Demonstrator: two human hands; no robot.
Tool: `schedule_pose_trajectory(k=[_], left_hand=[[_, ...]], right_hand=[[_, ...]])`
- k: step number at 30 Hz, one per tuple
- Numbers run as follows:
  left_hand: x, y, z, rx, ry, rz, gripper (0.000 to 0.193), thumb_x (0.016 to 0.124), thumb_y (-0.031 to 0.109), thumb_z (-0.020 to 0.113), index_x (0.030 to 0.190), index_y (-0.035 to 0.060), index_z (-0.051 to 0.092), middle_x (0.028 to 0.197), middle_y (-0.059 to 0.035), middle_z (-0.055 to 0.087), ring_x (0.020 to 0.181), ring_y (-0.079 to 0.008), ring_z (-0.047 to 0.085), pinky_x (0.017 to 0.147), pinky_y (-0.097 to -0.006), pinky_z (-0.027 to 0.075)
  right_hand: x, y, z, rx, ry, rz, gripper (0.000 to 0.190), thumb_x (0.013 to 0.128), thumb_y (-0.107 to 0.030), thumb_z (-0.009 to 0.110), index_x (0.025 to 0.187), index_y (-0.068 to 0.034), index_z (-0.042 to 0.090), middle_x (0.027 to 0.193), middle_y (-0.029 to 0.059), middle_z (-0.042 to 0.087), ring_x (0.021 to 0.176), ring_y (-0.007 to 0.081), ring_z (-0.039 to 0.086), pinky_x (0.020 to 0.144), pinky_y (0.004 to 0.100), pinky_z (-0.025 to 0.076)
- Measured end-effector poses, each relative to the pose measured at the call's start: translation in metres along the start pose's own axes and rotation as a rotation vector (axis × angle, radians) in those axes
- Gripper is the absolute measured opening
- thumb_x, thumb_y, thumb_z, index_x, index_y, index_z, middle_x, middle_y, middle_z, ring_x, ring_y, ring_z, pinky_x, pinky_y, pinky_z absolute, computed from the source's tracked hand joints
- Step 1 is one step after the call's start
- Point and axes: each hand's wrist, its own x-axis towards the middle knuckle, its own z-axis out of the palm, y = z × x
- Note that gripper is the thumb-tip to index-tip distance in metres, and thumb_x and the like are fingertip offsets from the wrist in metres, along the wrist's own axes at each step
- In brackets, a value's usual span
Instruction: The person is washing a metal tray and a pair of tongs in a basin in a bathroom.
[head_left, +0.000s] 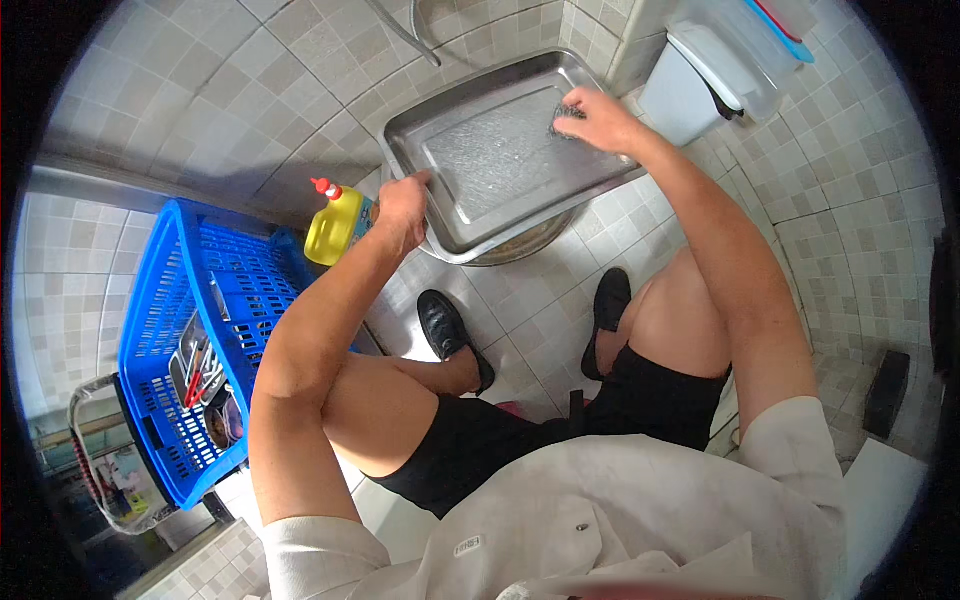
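Observation:
A rectangular stainless steel tray (450, 244) rests tilted over a round metal basin (536, 244) on the floor, and its inside looks wet. My left hand (405, 210) grips the tray's near left rim, thumb over the edge. In my right hand (604, 124) is a steel wool scourer (566, 120), pressed to the tray near its right end. The underside of the scourer is hidden. A yellow bottle (330, 229) with a red cap stands just left of my left hand.
On the left, a blue plastic basket (255, 300) holds utensils and containers. A white lidded bin (675, 90) stands at the upper right against the tiled wall, with clear plastic tubs beside it. A grey hose (409, 34) hangs above the tray. My shoes are on the tiled floor below.

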Motion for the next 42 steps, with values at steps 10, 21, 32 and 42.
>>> schedule_pose_trajectory(k=[10,21,32,42], left_hand=[[0.000,-0.009,0.000,0.018,-0.052,0.025,0.035,0.082,0.015,0.059,0.106,-0.0106,0.054,0.091,-0.0191,0.061,0.077,-0.0283,0.061,0.063,-0.0401,0.049],[-0.002,-0.008,0.004,-0.097,-0.132,0.024,0.042,0.084,0.017,0.060,0.111,-0.0128,0.049,0.099,-0.0218,0.060,0.082,-0.0314,0.061,0.066,-0.0438,0.049],[-0.012,-0.002,0.009,-0.019,-0.107,0.039,0.046,0.084,0.017,0.061,0.113,-0.0160,0.049,0.103,-0.0217,0.060,0.087,-0.0316,0.060,0.072,-0.0419,0.048],[0.003,-0.013,0.003,-0.060,-0.027,0.072,0.041,0.084,0.017,0.059,0.110,-0.0147,0.053,0.101,-0.0206,0.061,0.087,-0.0296,0.060,0.074,-0.0399,0.048]], right_hand=[[0.009,-0.025,0.015,-0.309,0.096,0.127,0.018,0.086,-0.010,0.055,0.097,0.004,0.049,0.090,0.0282,0.060,0.092,0.0450,0.058,0.080,0.0503,0.047],[0.009,-0.055,0.049,-0.158,0.090,-0.356,0.020,0.085,-0.012,0.060,0.098,-0.001,0.050,0.098,0.0194,0.053,0.089,0.0391,0.057,0.077,0.0469,0.047],[0.010,-0.048,0.048,-0.221,0.114,-0.237,0.027,0.080,-0.006,0.058,0.103,0.002,0.049,0.105,0.0239,0.053,0.098,0.0402,0.057,0.082,0.0458,0.049],[-0.004,-0.061,0.056,-0.180,-0.024,-0.073,0.019,0.083,-0.004,0.050,0.100,0.005,0.052,0.107,0.0270,0.056,0.101,0.0427,0.056,0.087,0.0498,0.047]])
